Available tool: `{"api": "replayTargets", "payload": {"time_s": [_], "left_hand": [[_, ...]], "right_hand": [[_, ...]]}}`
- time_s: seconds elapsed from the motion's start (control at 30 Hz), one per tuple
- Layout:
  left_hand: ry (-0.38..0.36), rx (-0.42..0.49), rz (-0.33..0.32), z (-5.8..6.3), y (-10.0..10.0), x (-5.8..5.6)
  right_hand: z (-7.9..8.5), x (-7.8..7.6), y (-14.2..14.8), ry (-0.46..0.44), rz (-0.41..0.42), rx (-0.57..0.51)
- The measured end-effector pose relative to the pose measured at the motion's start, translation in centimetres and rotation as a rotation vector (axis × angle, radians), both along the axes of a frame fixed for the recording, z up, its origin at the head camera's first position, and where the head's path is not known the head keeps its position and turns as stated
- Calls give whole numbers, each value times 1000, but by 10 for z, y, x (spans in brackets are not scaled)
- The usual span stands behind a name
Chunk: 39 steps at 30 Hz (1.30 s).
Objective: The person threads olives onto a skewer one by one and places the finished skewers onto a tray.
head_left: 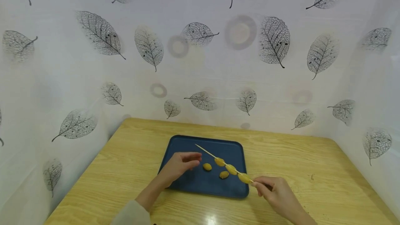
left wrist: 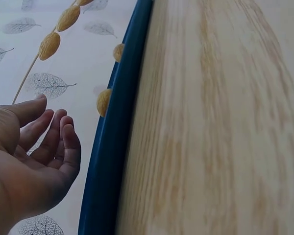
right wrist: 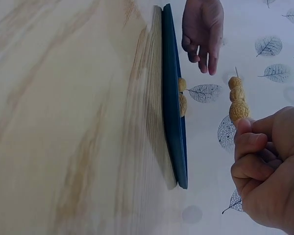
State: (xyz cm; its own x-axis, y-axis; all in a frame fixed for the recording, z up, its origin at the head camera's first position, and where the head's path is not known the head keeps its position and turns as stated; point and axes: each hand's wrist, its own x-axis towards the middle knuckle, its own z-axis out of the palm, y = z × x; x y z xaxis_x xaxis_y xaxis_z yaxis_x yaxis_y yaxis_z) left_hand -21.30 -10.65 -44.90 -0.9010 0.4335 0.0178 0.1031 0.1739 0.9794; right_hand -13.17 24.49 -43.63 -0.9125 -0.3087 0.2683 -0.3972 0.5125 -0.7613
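Diagonally above a blue tray [head_left: 193, 184], a skewer [head_left: 206, 151] bearing three yellow pieces [head_left: 231, 169] runs away leftward from the right hand [head_left: 275, 192], which pinches its near end; its bare tip [head_left: 198, 146] lies nearer the left hand [head_left: 178, 166], loosely bent, empty, beside two loose pieces [head_left: 207, 166].

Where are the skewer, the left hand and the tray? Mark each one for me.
Skewer [head_left: 205, 150]: head view, on the bare stick near its tip.
Left hand [head_left: 180, 163]: head view, on the back of the hand.
Tray [head_left: 206, 185]: head view, on its bare floor near the front rim.
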Motion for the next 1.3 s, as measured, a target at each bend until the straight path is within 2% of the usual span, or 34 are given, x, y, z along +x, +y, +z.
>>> {"api": "replayTargets", "payload": {"time_s": [0.23, 0.4, 0.63, 0.83, 1.3], "left_hand": [[44, -81, 32, -11, 6, -6], [66, -132, 31, -15, 13, -9], [126, -258, 52, -17, 22, -13], [147, -329, 55, -17, 29, -17], [199, -491, 60, -17, 38, -18]], "right_hand": [[1, 4, 11, -30, -50, 40], [-1, 7, 18, -59, -100, 63], [-6, 6, 26, 33, -101, 66], [-5, 5, 26, 13, -107, 72], [-3, 6, 24, -7, -124, 66]]}}
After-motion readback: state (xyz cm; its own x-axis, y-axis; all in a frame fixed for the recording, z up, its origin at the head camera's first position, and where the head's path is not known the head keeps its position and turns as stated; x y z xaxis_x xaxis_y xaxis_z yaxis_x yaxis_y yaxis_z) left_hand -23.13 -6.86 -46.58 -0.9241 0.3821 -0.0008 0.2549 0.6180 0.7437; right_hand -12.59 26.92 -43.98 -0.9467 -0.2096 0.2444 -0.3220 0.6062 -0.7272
